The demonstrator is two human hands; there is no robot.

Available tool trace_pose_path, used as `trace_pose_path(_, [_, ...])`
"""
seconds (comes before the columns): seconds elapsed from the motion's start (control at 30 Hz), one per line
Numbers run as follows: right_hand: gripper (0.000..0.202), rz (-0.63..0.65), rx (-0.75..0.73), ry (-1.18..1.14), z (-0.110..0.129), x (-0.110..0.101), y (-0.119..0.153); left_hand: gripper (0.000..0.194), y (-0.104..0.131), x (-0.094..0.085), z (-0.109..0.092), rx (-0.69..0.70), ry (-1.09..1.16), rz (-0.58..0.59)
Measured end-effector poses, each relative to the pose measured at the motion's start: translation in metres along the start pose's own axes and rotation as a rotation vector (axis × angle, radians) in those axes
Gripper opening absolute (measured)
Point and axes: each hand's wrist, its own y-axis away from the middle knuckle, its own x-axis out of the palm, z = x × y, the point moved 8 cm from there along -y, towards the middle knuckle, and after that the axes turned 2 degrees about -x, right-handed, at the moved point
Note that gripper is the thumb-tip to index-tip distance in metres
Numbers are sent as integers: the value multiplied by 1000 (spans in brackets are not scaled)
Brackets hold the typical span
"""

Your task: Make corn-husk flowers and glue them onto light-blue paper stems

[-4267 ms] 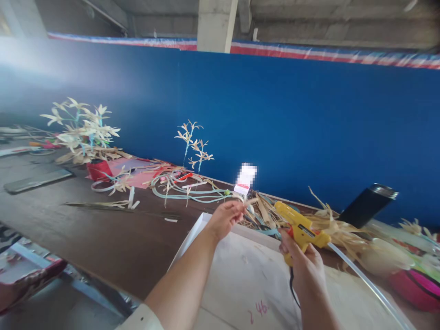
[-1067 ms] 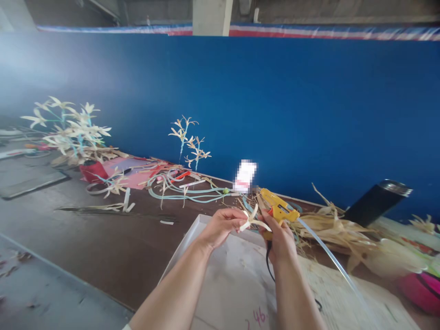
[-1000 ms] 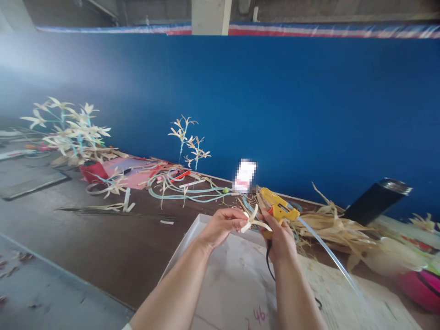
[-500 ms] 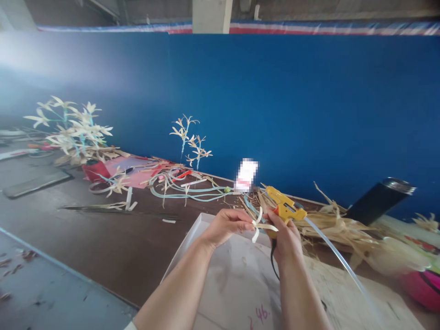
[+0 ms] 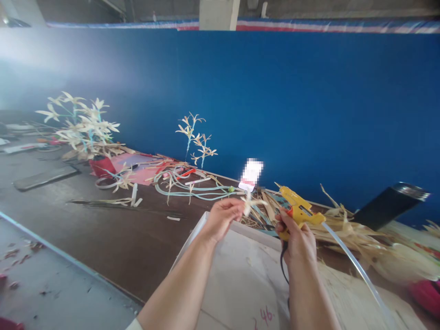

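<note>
My left hand (image 5: 225,217) pinches a small pale flower (image 5: 248,205) with narrow petals, above the far edge of a white box lid (image 5: 237,261). To its right, my right hand (image 5: 297,236) is wrapped round the handle of a yellow glue gun (image 5: 297,204). The gun's nozzle points up and to the left, apart from the flower. A clear glue stick (image 5: 355,261) trails from the gun's back, and a black cord hangs below the handle.
Pale husks (image 5: 347,231) and a dark bottle (image 5: 390,206) lie at the right. Pale blue tubing (image 5: 192,192) and a blurred phone (image 5: 251,175) are behind the hands. Flower stems (image 5: 89,130) stand at the left, by a red pot (image 5: 102,167). A blue wall (image 5: 292,101) rises behind.
My hands have moved apart; the glue gun is now farther right, away from the flower. My left hand has lifted the flower slightly up and left. The whole view has shifted a little.
</note>
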Motion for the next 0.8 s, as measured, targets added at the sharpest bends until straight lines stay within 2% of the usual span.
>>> trace_pose_path(0.07, [37, 3, -24, 4, 3, -1, -1, 19, -1, -22, -18, 128, 203, -174])
trace_pose_path(0.1, [37, 1, -36, 11, 5, -2, -1, 20, 0, -31, -26, 179, 302, -225])
trace_pose_path(0.2, [35, -14, -65, 35, 10, -4, 0, 17, 2, -41, -38, 216, 490, -258])
trace_pose_path(0.43, [32, -78, -145, 96, 24, -8, 4, 6, 12, -23, -47, 203, 623, -140])
trace_pose_path(0.6, [30, -149, -180, 108, 29, -11, 5, 11, 16, -15, -48, 185, 642, -69])
trace_pose_path(0.8, [32, -181, -167, 121, 24, -12, 4, 10, 16, -15, -45, 159, 581, -91])
